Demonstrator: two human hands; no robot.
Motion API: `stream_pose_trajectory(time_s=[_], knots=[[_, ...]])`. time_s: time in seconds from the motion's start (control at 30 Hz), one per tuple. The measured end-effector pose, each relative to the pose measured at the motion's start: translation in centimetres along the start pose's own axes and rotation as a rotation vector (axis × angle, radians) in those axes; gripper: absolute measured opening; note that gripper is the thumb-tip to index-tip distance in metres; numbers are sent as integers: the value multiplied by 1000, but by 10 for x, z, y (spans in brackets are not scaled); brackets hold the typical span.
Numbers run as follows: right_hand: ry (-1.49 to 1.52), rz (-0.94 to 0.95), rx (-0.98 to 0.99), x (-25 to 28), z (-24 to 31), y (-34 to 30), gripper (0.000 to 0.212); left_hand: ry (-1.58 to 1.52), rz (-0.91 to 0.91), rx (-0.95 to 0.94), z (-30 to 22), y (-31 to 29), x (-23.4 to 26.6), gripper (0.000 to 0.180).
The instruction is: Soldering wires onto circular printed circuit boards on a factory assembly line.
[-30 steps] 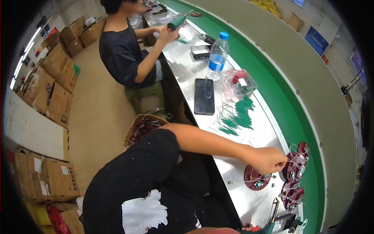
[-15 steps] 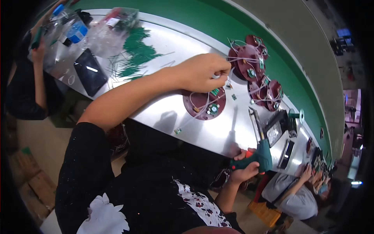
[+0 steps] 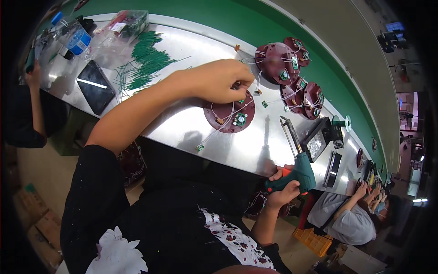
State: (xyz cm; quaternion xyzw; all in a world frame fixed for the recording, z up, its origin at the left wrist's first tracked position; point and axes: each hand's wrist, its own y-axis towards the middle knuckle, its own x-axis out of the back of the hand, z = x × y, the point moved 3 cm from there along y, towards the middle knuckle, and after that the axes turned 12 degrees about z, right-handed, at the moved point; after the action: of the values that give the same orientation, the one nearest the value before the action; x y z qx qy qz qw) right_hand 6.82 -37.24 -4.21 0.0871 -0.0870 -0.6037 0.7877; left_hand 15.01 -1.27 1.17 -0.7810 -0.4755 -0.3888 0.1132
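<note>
My left hand [image 3: 224, 83] is over the far edge of a round maroon disc [image 3: 218, 122], its fingers curled into a pinch. What they hold, if anything, is hidden. The disc carries small green circuit boards [image 3: 241, 119] and white wires, and one wire runs to a tiny board [image 3: 200, 147] near the bench's front edge. In my right hand [image 3: 284, 194] is a green pistol-shaped soldering gun [image 3: 301, 172] with an orange trigger. Its long metal tip points up and away, apart from the disc.
Several wired maroon discs [image 3: 275, 64] lie at the back. To the right are a dark tray [image 3: 315, 144] and a green spool [image 3: 347, 123]. Green wires [image 3: 148, 59], a black phone [image 3: 96, 86] and a bottle [image 3: 77, 41] lie left. Co-workers sit at right [image 3: 349, 223] and left.
The whole view has shifted a little. Against the disc, my left hand sits slightly nearer and further left. My right hand keeps its grip on the soldering gun.
</note>
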Motion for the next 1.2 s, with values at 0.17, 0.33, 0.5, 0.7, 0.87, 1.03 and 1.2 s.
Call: stream_pose_trajectory(time_s=[0.17, 0.33, 0.5, 0.7, 0.87, 1.03, 1.2], knots=[[13, -33, -12, -7, 5, -1, 75, -24, 14, -11, -15, 1, -16, 19], [-51, 25, 15, -7, 11, -1, 78, -50, 6, -60, -27, 5, -33, 14], [-138, 70, 49, -23, 18, -9, 83, -104, 64, -18, -27, 4, -29, 13], [-34, 76, 46, -43, 17, -7, 81, -101, 124, -11, -30, 5, -26, 15], [-11, 125, 58, -40, 11, -11, 80, -88, 115, -19, -29, 4, -26, 17], [-12, 121, 48, -43, 9, -14, 78, -100, 109, -19, -29, 3, -25, 18], [-42, 135, 47, -41, 8, -14, 76, -87, 106, -31, -28, 5, -27, 18]])
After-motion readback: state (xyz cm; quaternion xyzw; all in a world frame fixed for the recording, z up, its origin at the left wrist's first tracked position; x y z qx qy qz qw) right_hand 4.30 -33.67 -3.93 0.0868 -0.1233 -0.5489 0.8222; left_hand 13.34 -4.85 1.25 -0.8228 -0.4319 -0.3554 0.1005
